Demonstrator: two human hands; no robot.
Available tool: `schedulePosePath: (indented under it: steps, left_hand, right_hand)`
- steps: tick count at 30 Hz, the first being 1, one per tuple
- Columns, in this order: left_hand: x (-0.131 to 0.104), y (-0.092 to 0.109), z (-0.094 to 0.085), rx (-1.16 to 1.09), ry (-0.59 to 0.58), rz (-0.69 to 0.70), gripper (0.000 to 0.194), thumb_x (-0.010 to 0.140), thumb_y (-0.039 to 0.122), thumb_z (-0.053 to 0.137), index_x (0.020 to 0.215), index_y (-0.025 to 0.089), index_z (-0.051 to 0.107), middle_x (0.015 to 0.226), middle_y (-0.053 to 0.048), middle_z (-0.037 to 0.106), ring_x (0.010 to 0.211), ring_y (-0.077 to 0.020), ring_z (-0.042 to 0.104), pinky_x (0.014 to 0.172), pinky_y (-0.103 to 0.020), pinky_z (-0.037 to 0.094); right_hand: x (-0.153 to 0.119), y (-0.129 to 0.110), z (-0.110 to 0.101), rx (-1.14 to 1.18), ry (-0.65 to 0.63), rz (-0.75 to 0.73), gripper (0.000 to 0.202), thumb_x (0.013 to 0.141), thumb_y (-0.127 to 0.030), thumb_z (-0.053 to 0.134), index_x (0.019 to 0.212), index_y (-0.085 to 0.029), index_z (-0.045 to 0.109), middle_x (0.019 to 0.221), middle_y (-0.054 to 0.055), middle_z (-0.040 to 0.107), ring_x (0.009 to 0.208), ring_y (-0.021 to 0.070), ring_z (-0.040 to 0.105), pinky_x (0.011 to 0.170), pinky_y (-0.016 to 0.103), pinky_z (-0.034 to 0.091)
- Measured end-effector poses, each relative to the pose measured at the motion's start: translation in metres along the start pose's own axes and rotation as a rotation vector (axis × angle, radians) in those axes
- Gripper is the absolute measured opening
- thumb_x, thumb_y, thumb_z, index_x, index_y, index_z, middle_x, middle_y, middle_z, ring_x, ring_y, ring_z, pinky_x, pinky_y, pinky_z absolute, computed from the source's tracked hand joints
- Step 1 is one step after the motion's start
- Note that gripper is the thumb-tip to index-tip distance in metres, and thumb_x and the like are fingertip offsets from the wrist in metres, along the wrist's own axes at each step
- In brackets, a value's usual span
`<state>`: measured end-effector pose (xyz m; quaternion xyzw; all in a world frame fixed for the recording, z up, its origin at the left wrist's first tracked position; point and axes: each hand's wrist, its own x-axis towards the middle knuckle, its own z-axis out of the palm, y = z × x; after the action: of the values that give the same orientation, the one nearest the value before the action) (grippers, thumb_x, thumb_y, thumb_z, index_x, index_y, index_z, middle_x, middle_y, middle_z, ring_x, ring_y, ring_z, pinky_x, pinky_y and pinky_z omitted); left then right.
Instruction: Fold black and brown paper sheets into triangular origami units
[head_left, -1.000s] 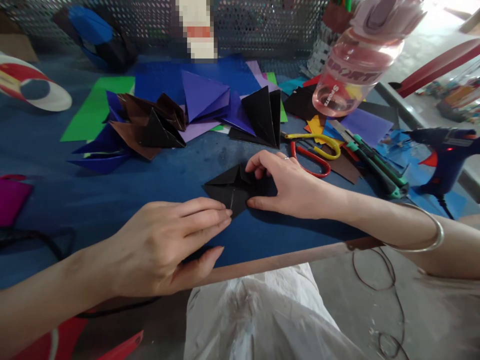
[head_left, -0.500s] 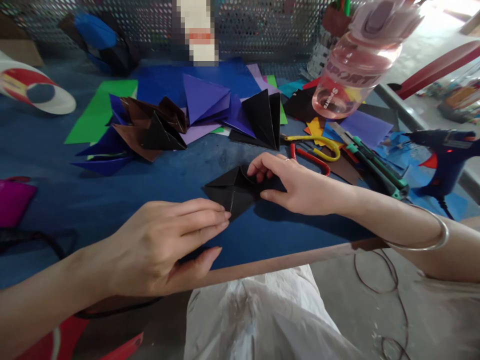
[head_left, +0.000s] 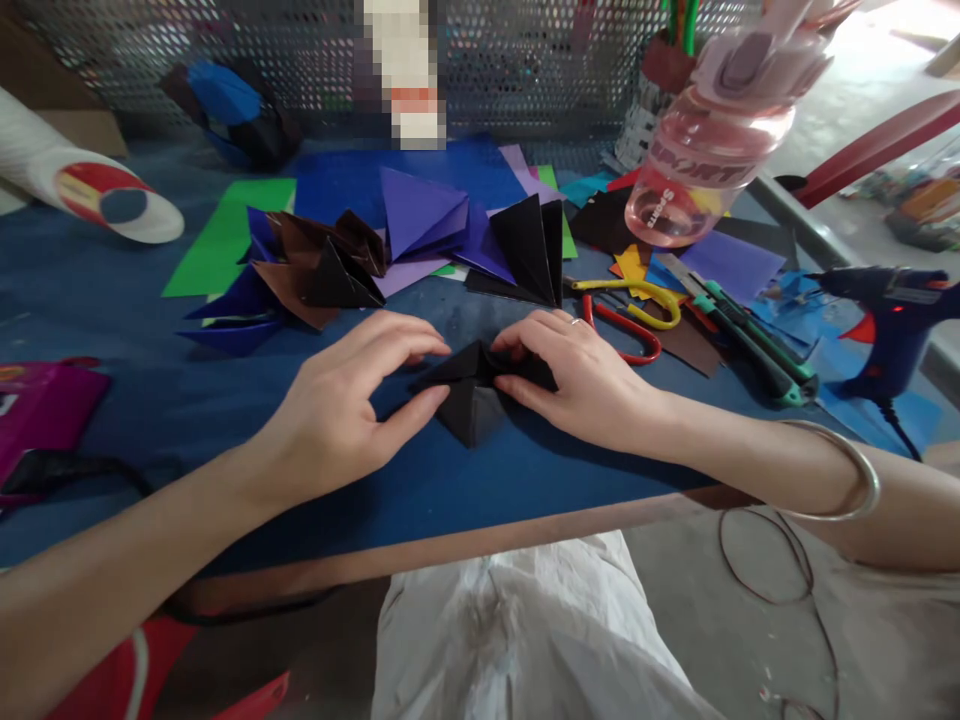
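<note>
A black folded paper (head_left: 474, 408) lies on the blue tabletop between my two hands, its creased point toward me and a raised fold along its far side. My right hand (head_left: 581, 375), wearing a ring, pinches the paper's right part between thumb and fingers. At the left corner, my left hand (head_left: 360, 390) is open, thumb and fingertips apart on either side of the paper; its thumb tip is at the paper's edge. Beyond them stand finished folded pieces: a black one (head_left: 529, 245), a purple one (head_left: 421, 212) and a brown one (head_left: 296, 285).
Scissors (head_left: 630, 300) with yellow and red handles and a green utility knife (head_left: 757, 335) lie right of my hands. A hot glue gun (head_left: 892, 310) and a pink water bottle (head_left: 705, 150) stand farther right. A white tube (head_left: 142, 200) and magenta box (head_left: 52, 410) are left.
My left hand has lifted off the paper's near flap, moved up to the left corner and spread its thumb and fingers. The near flap now stands more raised. My right hand keeps its pinch.
</note>
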<state>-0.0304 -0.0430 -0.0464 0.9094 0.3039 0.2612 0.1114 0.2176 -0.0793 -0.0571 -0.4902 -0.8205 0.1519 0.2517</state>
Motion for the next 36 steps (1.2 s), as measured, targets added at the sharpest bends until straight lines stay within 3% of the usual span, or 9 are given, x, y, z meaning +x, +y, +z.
schedulePosePath:
  steps: [4,8,11,16,19,22,26,29,36]
  left_hand:
    - [0.004,0.001,0.002,-0.114,-0.059,-0.054,0.029,0.096,0.026,0.059,0.124,0.019,0.061,0.127,-0.008,0.065,0.113,-0.0208,0.065,0.096,-0.034,0.058]
    - [0.007,0.002,0.001,-0.463,-0.098,-0.204,0.039,0.097,0.032,0.059,0.133,0.019,0.056,0.131,-0.012,0.066,0.104,-0.0203,0.072,0.084,-0.031,0.063]
    - [0.007,0.004,0.001,-0.671,-0.182,-0.268,0.046,0.094,0.034,0.062,0.137,0.022,0.053,0.121,-0.011,0.073,0.094,-0.0201,0.076,0.073,-0.028,0.065]
    - [0.008,0.008,0.004,-0.752,-0.345,-0.345,0.047,0.09,0.039,0.068,0.133,0.022,0.061,0.099,-0.004,0.079,0.076,-0.0185,0.076,0.058,-0.025,0.063]
    - [0.01,0.007,0.004,-0.721,-0.241,-0.423,0.042,0.088,0.043,0.07,0.123,0.02,0.068,0.096,-0.004,0.079,0.061,-0.0151,0.071,0.055,-0.027,0.063]
    - [0.013,0.005,0.001,-0.704,-0.127,-0.51,0.04,0.085,0.041,0.075,0.117,0.019,0.071,0.096,-0.004,0.079,0.055,-0.0126,0.068,0.056,-0.027,0.064]
    - [0.014,0.006,-0.002,-0.77,-0.075,-0.535,0.038,0.083,0.039,0.078,0.114,0.018,0.072,0.098,-0.006,0.08,0.06,-0.0136,0.07,0.057,-0.025,0.065]
    - [0.013,0.005,-0.001,-0.806,-0.047,-0.534,0.039,0.083,0.04,0.078,0.115,0.018,0.071,0.103,-0.007,0.08,0.066,-0.0154,0.072,0.059,-0.026,0.066]
    - [0.013,0.005,-0.001,-0.817,-0.039,-0.528,0.042,0.085,0.041,0.074,0.12,0.018,0.068,0.099,-0.006,0.08,0.07,-0.0169,0.073,0.065,-0.028,0.065]
  right_hand:
    - [0.001,-0.001,-0.001,-0.034,0.084,-0.104,0.019,0.1,-0.019,0.052,0.102,-0.018,0.071,0.101,0.008,0.072,0.092,0.0222,0.061,0.082,0.036,0.047]
    - [0.0,-0.007,-0.005,-0.048,0.176,-0.227,0.026,0.104,-0.024,0.049,0.104,-0.023,0.075,0.1,0.007,0.073,0.091,0.0203,0.061,0.081,0.036,0.047]
    - [-0.001,-0.01,-0.005,-0.068,0.201,-0.306,0.029,0.104,-0.024,0.048,0.101,-0.026,0.077,0.098,0.005,0.073,0.092,0.0194,0.062,0.081,0.036,0.048]
    - [-0.002,-0.013,-0.004,-0.042,0.191,-0.349,0.027,0.105,-0.028,0.048,0.107,-0.028,0.075,0.098,0.005,0.072,0.095,0.0196,0.063,0.086,0.038,0.051]
    - [-0.003,-0.015,-0.004,0.057,0.203,-0.27,0.027,0.103,-0.031,0.053,0.125,-0.023,0.066,0.115,0.01,0.068,0.109,0.0223,0.063,0.094,0.04,0.052]
    - [-0.003,-0.014,-0.003,0.159,0.206,-0.097,0.043,0.097,-0.032,0.061,0.137,-0.019,0.052,0.126,0.014,0.063,0.115,0.025,0.062,0.093,0.041,0.054]
    - [-0.001,-0.011,0.0,0.366,0.079,0.107,0.042,0.094,-0.032,0.064,0.132,-0.021,0.05,0.094,0.003,0.069,0.082,0.0181,0.066,0.073,0.034,0.054]
    - [0.001,-0.011,0.001,0.434,0.025,0.174,0.037,0.094,-0.03,0.062,0.129,-0.021,0.052,0.072,-0.005,0.062,0.066,0.0149,0.061,0.066,0.031,0.051]
    - [0.004,-0.007,0.003,0.39,0.113,0.127,0.036,0.092,-0.027,0.063,0.126,-0.021,0.053,0.071,-0.006,0.058,0.068,0.0149,0.06,0.07,0.031,0.049]
